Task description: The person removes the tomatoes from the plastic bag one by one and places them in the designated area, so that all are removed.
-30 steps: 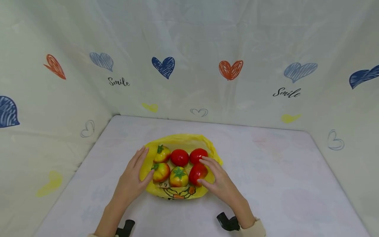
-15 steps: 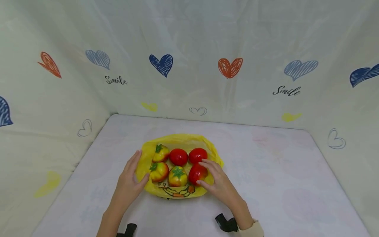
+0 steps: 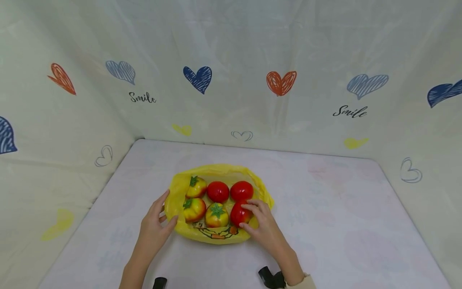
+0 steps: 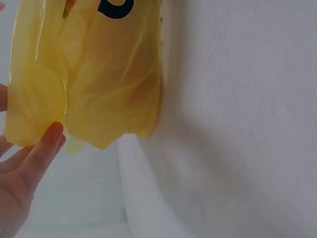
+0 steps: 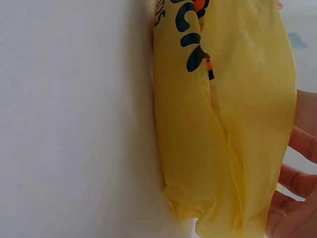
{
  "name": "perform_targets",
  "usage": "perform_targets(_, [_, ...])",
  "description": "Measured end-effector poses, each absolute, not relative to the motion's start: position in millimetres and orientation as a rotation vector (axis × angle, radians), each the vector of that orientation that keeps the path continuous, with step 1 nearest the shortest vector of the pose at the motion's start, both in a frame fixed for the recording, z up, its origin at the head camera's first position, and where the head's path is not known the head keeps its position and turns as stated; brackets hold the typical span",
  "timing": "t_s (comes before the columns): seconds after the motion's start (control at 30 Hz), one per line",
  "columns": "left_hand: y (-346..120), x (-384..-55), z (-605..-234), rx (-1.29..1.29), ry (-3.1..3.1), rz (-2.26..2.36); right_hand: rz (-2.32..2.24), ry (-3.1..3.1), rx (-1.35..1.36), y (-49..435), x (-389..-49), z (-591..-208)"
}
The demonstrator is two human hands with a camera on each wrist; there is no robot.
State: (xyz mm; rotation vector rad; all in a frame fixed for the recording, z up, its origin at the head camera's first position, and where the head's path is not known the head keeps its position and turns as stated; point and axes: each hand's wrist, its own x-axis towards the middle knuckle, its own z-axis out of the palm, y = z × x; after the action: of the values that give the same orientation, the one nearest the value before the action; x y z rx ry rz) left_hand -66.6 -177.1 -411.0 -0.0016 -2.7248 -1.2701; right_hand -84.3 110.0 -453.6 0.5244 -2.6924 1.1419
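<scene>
1. Two black wrist mounts (image 3: 270, 277) sit at the nr edge of head view, w/ a cream sleeve (image 3: 303, 282) by the R one.
2. L hand (image 3: 153, 230): fingers & thumb loosely spread, grip relaxed; L wrist cam shows a fingertip touching the bag's crumpled side.
3. R hand (image 3: 265, 228): fingers bent, tips over the nr R red fruit in head view; R wrist cam has fingers partly hidden behind the bag wall. Can't tell if it's gripping anything.
4. Yellow plastic bag (image 3: 174, 200): on the table btwn both hands, mouth up & wide open, dark lettering + orange print on its sides.
5. Nr row in bag, L to R: yellow-red fruit (image 3: 194, 209), another yellow-red one w/ green leafy top, then the nr R red fruit (image 3: 240, 214); all glossy, tomato-like.
6. Far row, L to R: one more yellow-red, then two far red fruits (image 3: 218, 191).
7. White table (image 3: 325, 212) under the bag, v. faint pinkish patches.
8. Bg: pale curtain (image 3: 231, 36) w/ blue, orange, yellow hearts & "Smile" x2.
</scene>
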Motion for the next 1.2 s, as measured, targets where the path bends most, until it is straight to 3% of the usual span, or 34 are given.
perform_targets(1.2, [-175, -70, -407, 0.009, -2.755, -1.276, 0.889, -2.926, 0.622, 97, -100, -447])
